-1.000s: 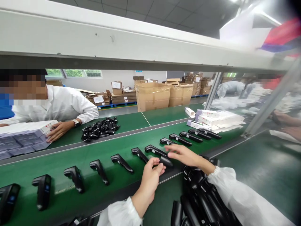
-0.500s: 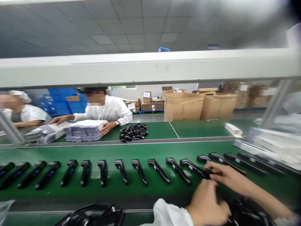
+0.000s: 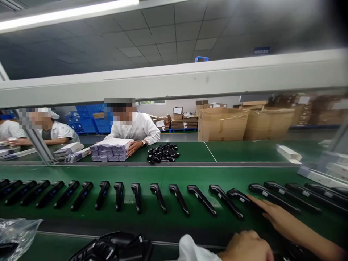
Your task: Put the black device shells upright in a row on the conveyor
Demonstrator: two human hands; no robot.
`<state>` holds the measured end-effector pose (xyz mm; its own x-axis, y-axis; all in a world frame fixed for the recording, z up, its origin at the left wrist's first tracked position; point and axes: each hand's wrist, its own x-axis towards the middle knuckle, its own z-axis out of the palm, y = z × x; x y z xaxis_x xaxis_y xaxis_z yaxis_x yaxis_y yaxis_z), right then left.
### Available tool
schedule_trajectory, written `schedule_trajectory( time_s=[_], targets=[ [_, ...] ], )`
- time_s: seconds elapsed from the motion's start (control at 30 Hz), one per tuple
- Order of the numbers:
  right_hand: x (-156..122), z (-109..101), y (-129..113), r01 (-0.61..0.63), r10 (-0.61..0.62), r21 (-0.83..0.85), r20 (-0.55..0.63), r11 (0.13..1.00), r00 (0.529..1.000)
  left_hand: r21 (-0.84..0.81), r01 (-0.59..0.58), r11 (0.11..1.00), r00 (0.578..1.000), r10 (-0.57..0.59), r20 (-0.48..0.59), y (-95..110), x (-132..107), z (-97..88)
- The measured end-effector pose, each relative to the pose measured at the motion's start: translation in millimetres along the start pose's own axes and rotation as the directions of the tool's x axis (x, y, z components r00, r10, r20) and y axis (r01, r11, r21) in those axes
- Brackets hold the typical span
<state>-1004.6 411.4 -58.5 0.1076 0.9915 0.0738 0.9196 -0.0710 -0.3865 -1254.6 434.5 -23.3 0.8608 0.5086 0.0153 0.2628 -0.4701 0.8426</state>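
A row of black handheld devices with bent heads [image 3: 202, 200] lies across the green conveyor belt [image 3: 163, 174]. My right hand [image 3: 268, 210] reaches in from the right with its fingers stretched out. Its fingertips are at the lower part of one black device [image 3: 236, 194], partly covering it. Lower down, my left hand [image 3: 248, 246], in a white sleeve, is curled with its knuckles up near the bottom edge. Its fingertips are hidden, and I cannot make out what they hold. Dark glossy parts [image 3: 295, 250] show beside it, under my right forearm.
Black parts [image 3: 114, 246] are heaped at the bottom, with a clear plastic bag [image 3: 17, 235] to their left. Across the belt, a co-worker [image 3: 136, 127] holds stacked white boxes [image 3: 110, 150] beside a black pile [image 3: 163, 153]. A metal post [image 3: 35, 141] and a crossbeam [image 3: 168, 81] frame the view.
My left hand has drawn back down from the device, away from my right hand. My right fingers have straightened from a bent grip. The view has turned slightly left.
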Motion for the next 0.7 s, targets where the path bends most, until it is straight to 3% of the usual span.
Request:
schedule_trajectory(
  time_s=[0.13,0.27,0.4,0.57,0.7],
  targets=[
    [-8,-34,-8,-0.015,0.012,0.087,0.043,0.996,0.999,-0.061,0.005,0.998,0.998,-0.009,-0.057,9,-14,-37.3],
    [-9,-64,-7,-0.079,0.066,0.158,0.084,0.984,0.994,-0.155,0.049,0.987,0.997,-0.059,-0.056,8,-17,-60.1],
    [-10,-67,0,-0.058,0.055,0.043,0.066,0.997,0.996,-0.332,0.103,0.937,0.994,-0.111,-0.004,0,-13,-78.5],
    [-9,-50,-2,-0.134,0.119,-0.175,-0.090,0.975,0.989,-0.516,0.172,0.839,0.975,-0.221,-0.035,-1,0,-79.7],
    [-16,-65,-16,-0.153,0.125,-0.187,-0.153,0.970,0.980,-0.615,0.216,0.759,0.957,-0.289,-0.022,7,13,-63.2]
  ],
)
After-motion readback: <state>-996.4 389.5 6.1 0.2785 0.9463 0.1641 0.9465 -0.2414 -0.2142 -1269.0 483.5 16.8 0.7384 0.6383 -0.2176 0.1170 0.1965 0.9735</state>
